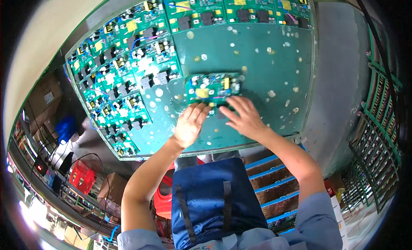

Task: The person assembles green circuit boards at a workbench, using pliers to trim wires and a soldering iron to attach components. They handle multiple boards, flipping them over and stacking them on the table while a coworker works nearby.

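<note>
A green circuit board (206,84) with a yellow patch, small upright parts and a pink wire is in front of me over the green tabletop, its outline slightly blurred. My left hand (189,122) grips its near edge on the left, fingers bent and close together. At the near right corner, my right hand (245,117) holds the same board between thumb and fingers. Both hands cover part of the near edge, so the fingertips are partly hidden. Dark block-shaped parts near that edge are mostly covered too.
Rows of similar circuit boards (124,67) fill the table's left side, and more boards (244,9) line its far edge. Pale spots mark the green tabletop (266,78). Racks of boards (380,104) stand at the right. A red plastic crate (82,178) sits at the lower left.
</note>
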